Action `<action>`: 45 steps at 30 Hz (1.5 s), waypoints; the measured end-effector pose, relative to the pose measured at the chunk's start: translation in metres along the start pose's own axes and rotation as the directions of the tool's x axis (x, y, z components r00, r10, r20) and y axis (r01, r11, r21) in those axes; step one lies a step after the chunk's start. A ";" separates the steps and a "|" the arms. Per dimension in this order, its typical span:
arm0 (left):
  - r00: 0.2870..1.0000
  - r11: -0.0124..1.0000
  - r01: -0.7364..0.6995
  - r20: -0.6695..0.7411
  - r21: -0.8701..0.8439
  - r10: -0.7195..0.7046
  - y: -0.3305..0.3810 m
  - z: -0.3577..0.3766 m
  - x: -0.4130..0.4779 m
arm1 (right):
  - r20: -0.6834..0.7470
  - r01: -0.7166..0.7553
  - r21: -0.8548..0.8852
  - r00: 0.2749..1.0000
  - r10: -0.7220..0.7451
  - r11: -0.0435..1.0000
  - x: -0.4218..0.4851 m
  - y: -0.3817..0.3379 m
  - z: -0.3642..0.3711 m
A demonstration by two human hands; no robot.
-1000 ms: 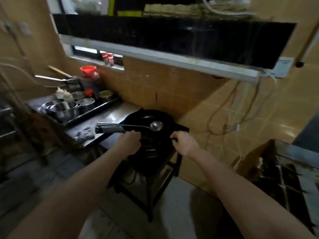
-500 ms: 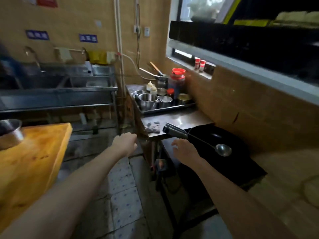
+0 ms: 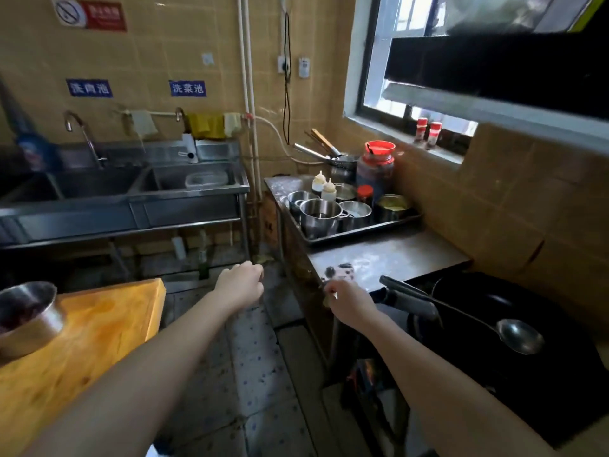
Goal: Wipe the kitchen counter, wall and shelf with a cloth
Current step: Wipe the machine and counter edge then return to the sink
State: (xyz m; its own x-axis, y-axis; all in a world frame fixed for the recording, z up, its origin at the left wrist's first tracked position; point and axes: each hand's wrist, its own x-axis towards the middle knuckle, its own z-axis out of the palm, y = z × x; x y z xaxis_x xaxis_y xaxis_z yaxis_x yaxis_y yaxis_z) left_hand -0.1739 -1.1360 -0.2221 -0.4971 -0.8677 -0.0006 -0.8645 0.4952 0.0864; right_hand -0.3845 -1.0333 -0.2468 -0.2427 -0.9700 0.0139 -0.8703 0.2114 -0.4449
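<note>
A small grey, dark-patterned cloth [image 3: 339, 271] lies crumpled at the front edge of the steel counter [image 3: 395, 255]. My right hand [image 3: 350, 301] is at that edge, just below the cloth, with its fingers loosely curled and its fingertips close to the cloth; I see nothing in its grip. My left hand [image 3: 242, 285] hangs in the air over the floor, left of the counter, loosely curled and empty. The tan tiled wall [image 3: 494, 199] rises behind the counter. The window ledge [image 3: 405, 140] holds two red-capped bottles.
A tray [image 3: 362, 227] of steel pots, squeeze bottles and a red-lidded jar fills the counter's far half. A black wok [image 3: 514, 311] with a ladle [image 3: 517, 334] sits at right under the dark hood [image 3: 494, 64]. A steel sink [image 3: 131, 192] stands at left, an orange board [image 3: 82, 341] with a steel bowl nearer.
My view has swung left from the wok to the counter and sink. Both hands have left the wok's rim; the right one has moved up to the counter edge by the cloth.
</note>
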 end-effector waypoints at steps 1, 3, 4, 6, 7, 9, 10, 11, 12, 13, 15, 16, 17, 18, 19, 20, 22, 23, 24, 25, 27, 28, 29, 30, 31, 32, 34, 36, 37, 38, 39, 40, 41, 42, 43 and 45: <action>1.000 1.000 0.003 -0.003 0.000 -0.003 -0.008 0.001 0.013 | -0.015 -0.001 0.014 1.000 0.001 1.000 0.013 -0.005 0.004; 1.000 1.000 -0.008 -0.007 0.004 0.008 -0.017 0.006 0.036 | -0.050 -0.015 0.052 0.999 0.017 0.999 0.035 -0.011 0.011; 1.000 1.000 -0.019 -0.006 0.004 0.019 -0.019 0.010 0.045 | -0.060 -0.026 0.060 0.998 0.030 0.998 0.044 -0.012 0.015; 0.999 0.999 -0.032 -0.008 -0.005 0.032 -0.020 0.019 0.062 | -0.058 -0.047 0.047 0.997 0.050 0.998 0.059 -0.008 0.023; 0.999 0.999 -0.039 -0.009 -0.012 0.038 -0.020 0.023 0.071 | -0.053 -0.064 0.038 0.996 0.066 0.997 0.066 -0.004 0.027; 0.999 0.999 -0.049 0.001 -0.017 0.049 -0.022 0.029 0.091 | -0.047 -0.121 0.034 0.991 0.123 0.992 0.083 0.005 0.034; 0.999 0.999 -0.052 0.011 -0.012 0.052 -0.023 0.031 0.101 | -0.047 -0.151 0.031 0.987 0.153 0.988 0.092 0.010 0.037; 0.998 0.999 -0.054 0.023 -0.006 0.054 -0.024 0.033 0.111 | -0.047 -0.175 0.029 0.983 0.176 0.984 0.101 0.013 0.040; 0.998 0.998 -0.055 0.037 -0.004 0.055 -0.024 0.035 0.122 | -0.044 -0.191 0.024 0.980 0.192 0.981 0.111 0.016 0.042; 0.997 0.998 -0.056 0.049 -0.004 0.056 -0.025 0.037 0.133 | -0.038 -0.198 0.012 0.979 0.199 0.980 0.123 0.019 0.044; 0.996 0.998 -0.062 0.062 -0.002 0.062 -0.027 0.039 0.157 | -0.016 -0.212 -0.014 0.977 0.212 0.977 0.147 0.024 0.050; 0.996 0.998 -0.066 0.061 0.001 0.066 -0.028 0.041 0.170 | -0.005 -0.224 -0.009 0.975 0.224 0.975 0.160 0.027 0.052; 0.996 0.998 -0.066 0.063 0.003 0.065 -0.029 0.042 0.183 | 0.004 -0.236 -0.003 0.972 0.236 0.972 0.174 0.030 0.054; 0.996 0.998 -0.063 0.067 0.003 0.063 -0.031 0.044 0.194 | 0.012 -0.249 0.001 0.968 0.249 0.968 0.186 0.032 0.057; 0.996 0.998 -0.064 0.067 0.008 0.064 -0.033 0.044 0.207 | 0.018 -0.264 0.004 0.964 0.264 0.964 0.198 0.035 0.060; 0.995 0.998 -0.068 0.073 0.019 0.066 -0.034 0.044 0.220 | 0.029 -0.276 0.004 0.961 0.276 0.961 0.209 0.038 0.062; 0.993 0.997 -0.064 0.101 0.038 0.060 -0.034 0.047 0.242 | 0.047 -0.281 0.013 0.959 0.280 0.960 0.224 0.041 0.064; 0.993 0.997 -0.065 0.105 0.036 0.060 -0.034 0.050 0.252 | 0.051 -0.287 0.027 0.957 0.286 0.957 0.231 0.044 0.066; 0.992 0.997 -0.067 0.105 0.032 0.063 -0.032 0.054 0.260 | 0.058 -0.298 0.037 0.953 0.296 0.954 0.237 0.048 0.068; 0.992 0.997 -0.072 0.111 0.028 0.068 -0.030 0.059 0.268 | 0.065 -0.310 0.038 0.949 0.308 0.950 0.241 0.052 0.071; 0.986 0.996 -0.085 0.143 0.021 0.081 -0.026 0.071 0.277 | 0.093 -0.335 0.015 0.939 0.332 0.942 0.245 0.059 0.077; 0.983 0.995 -0.095 0.161 0.014 0.091 -0.023 0.078 0.279 | 0.119 -0.351 -0.002 0.930 0.349 0.936 0.246 0.063 0.081; 0.979 0.994 -0.106 0.175 0.006 0.104 -0.021 0.085 0.282 | 0.142 -0.368 -0.014 0.919 0.366 0.930 0.246 0.067 0.084; 0.976 0.993 -0.118 0.186 -0.003 0.116 -0.018 0.091 0.287 | 0.159 -0.384 -0.024 0.910 0.382 0.923 0.248 0.072 0.087; 0.972 0.992 -0.129 0.196 -0.013 0.129 -0.016 0.097 0.292 | 0.168 -0.394 -0.030 0.904 0.393 0.919 0.252 0.076 0.089; 0.969 0.989 -0.144 0.202 -0.021 0.145 -0.014 0.101 0.297 | 0.170 -0.404 -0.029 0.899 0.403 0.914 0.256 0.079 0.089; 0.963 0.984 -0.173 0.206 -0.033 0.176 -0.011 0.108 0.307 | 0.163 -0.435 -0.006 0.888 0.430 0.901 0.264 0.083 0.091; 0.957 0.980 -0.191 0.213 -0.045 0.197 -0.009 0.114 0.317 | 0.147 -0.489 0.030 0.865 0.480 0.872 0.270 0.087 0.095; 0.956 0.979 -0.200 0.207 -0.048 0.206 -0.009 0.118 0.322 | 0.135 -0.508 0.038 0.856 0.500 0.860 0.274 0.089 0.097; 0.955 0.977 -0.206 0.207 -0.050 0.212 -0.010 0.121 0.327 | 0.125 -0.520 0.032 0.850 0.512 0.854 0.278 0.091 0.099; 0.953 0.977 -0.206 0.216 -0.056 0.213 -0.010 0.125 0.331 | 0.117 -0.526 0.012 0.846 0.521 0.851 0.282 0.094 0.102; 0.949 0.976 -0.207 0.227 -0.065 0.217 -0.011 0.128 0.335 | 0.110 -0.528 -0.020 0.843 0.527 0.849 0.286 0.096 0.103; 0.945 0.974 -0.214 0.238 -0.072 0.225 -0.013 0.132 0.338 | 0.110 -0.529 -0.053 0.840 0.531 0.847 0.288 0.099 0.105; 0.939 0.972 -0.225 0.251 -0.074 0.237 -0.014 0.135 0.341 | 0.122 -0.534 -0.084 0.833 0.540 0.841 0.290 0.102 0.107; 0.932 0.969 -0.235 0.266 -0.074 0.247 -0.016 0.139 0.344 | 0.142 -0.538 -0.116 0.823 0.550 0.835 0.290 0.104 0.109; 0.920 0.967 -0.246 0.296 -0.072 0.256 -0.019 0.145 0.349 | 0.194 -0.545 -0.184 0.796 0.574 0.818 0.290 0.108 0.114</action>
State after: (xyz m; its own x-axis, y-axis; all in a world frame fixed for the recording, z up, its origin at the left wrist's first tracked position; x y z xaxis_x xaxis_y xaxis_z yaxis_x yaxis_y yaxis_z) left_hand -0.3414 -1.4422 -0.3680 -0.7006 -0.6589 -0.2738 -0.7083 0.6887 0.1551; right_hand -0.5004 -1.3050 -0.3926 -0.6091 -0.6740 -0.4180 -0.6585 0.7235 -0.2070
